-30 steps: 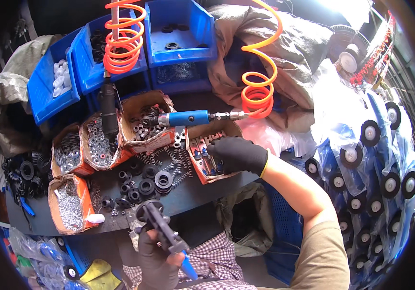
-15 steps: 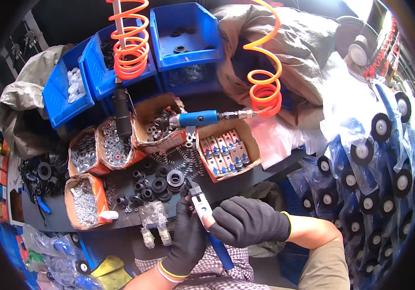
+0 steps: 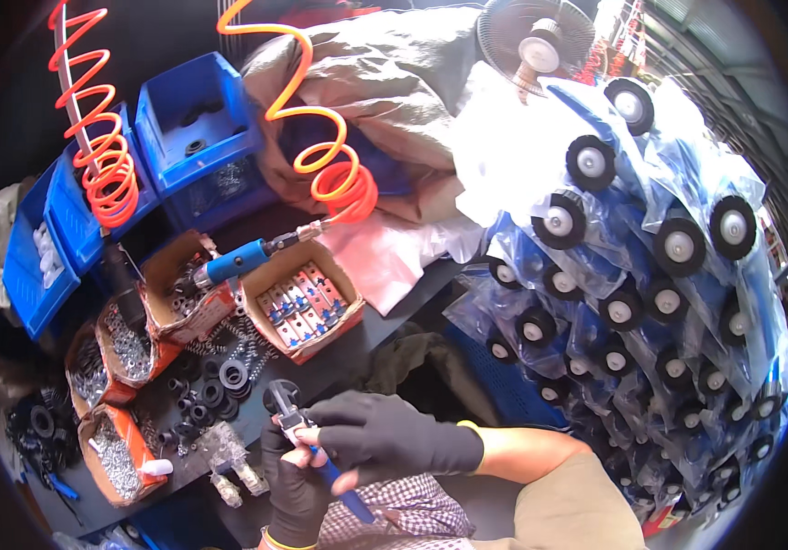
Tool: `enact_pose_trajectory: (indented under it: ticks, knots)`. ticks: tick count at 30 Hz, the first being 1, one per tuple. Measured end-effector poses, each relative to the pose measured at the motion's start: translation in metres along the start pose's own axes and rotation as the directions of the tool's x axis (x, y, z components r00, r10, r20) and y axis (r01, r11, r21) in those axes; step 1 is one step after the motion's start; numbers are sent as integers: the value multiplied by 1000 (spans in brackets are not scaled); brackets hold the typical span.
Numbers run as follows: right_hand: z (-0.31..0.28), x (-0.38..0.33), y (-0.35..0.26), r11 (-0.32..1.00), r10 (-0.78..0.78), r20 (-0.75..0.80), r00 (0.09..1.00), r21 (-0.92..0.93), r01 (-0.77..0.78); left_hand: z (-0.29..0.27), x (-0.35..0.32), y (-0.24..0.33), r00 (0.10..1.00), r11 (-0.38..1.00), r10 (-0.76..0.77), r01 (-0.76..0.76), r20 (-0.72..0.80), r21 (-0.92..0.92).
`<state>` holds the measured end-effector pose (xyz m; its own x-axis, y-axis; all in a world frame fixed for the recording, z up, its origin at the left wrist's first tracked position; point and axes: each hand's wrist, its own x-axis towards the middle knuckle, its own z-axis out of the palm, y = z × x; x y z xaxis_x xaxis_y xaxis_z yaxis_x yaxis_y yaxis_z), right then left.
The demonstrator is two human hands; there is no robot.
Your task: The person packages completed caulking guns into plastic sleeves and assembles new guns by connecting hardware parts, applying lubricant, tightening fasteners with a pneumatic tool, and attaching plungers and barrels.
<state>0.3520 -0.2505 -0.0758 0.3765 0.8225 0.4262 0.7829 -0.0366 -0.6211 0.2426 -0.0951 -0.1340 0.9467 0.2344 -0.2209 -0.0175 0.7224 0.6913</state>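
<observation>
Both my hands wear black gloves with bare fingertips. They are closed around one part low in the middle, a blue bar (image 3: 346, 490) with a silver metal piece (image 3: 292, 421) and a black round end (image 3: 280, 397). My left hand (image 3: 295, 495) wraps it from the left below the round end. My right hand (image 3: 385, 438) lies across it from the right, fingertips on the metal piece and bar. Their grip hides part of the joint. Just beyond is an open carton (image 3: 353, 314) of flat metal pieces with blue bits.
Cartons of small hardware (image 3: 117, 458) and loose black rings (image 3: 233, 374) lie on the dark bench at left. A blue air tool (image 3: 236, 262) on an orange coiled hose (image 3: 343, 188) rests across the cartons. Blue bins (image 3: 194, 151) stand behind. Plastic-wrapped black wheels (image 3: 678, 246) pile up at right.
My view has swung to the right, so the bench appears further left. The held part has turned, and its black round end now shows. Both hands keep hold; my right fingers have shifted on it.
</observation>
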Motion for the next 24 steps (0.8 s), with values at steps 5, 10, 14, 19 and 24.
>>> enact_pose_trajectory:
  ticks: [5, 10, 14, 19, 24]
  knots:
    - [-33, -73, 166, 555, 362, -789, 497, -246, -795, -8, -14, -12, 999, 999, -43, 44, -20, 33]
    - [-70, -54, 199, 138, 510, -715, 478, -481, -866, -11, -43, -24, 996, 995, -72, 68, 48, 67]
    - [-77, -55, 191, 125, 590, -683, 430, -449, -885, 4, -69, -30, 990, 989, -116, 108, 74, 103]
    - [-76, -92, 209, 105, 558, -702, 442, -469, -877, 3, -71, -45, 980, 953, -144, 100, 135, 284]
    - [-69, -170, 48, 728, 663, 12, 749, 225, -648, -11, -95, -13, 989, 970, -125, 106, 78, 217]
